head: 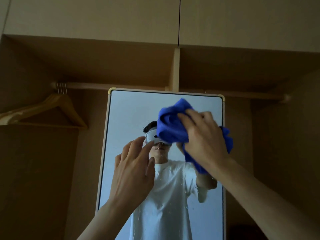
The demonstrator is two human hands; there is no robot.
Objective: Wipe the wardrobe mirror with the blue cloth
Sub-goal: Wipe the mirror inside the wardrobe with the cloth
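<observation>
A tall mirror (129, 108) with a pale frame and brass corners stands upright inside the wardrobe. Water drops and streaks run down its lower half. My right hand (202, 135) grips a bunched blue cloth (171, 123) and holds it against the glass near the mirror's upper right. My left hand (133, 168) is raised in front of the mirror's left half, fingers spread and relaxed, holding nothing; whether its fingertips touch the glass is unclear. The mirror reflects a person in a white T-shirt.
Several wooden hangers (52, 110) hang from a rail (107, 86) at the upper left. A vertical divider (175, 70) splits the wardrobe above the mirror. Closed cupboard doors (103, 16) sit overhead.
</observation>
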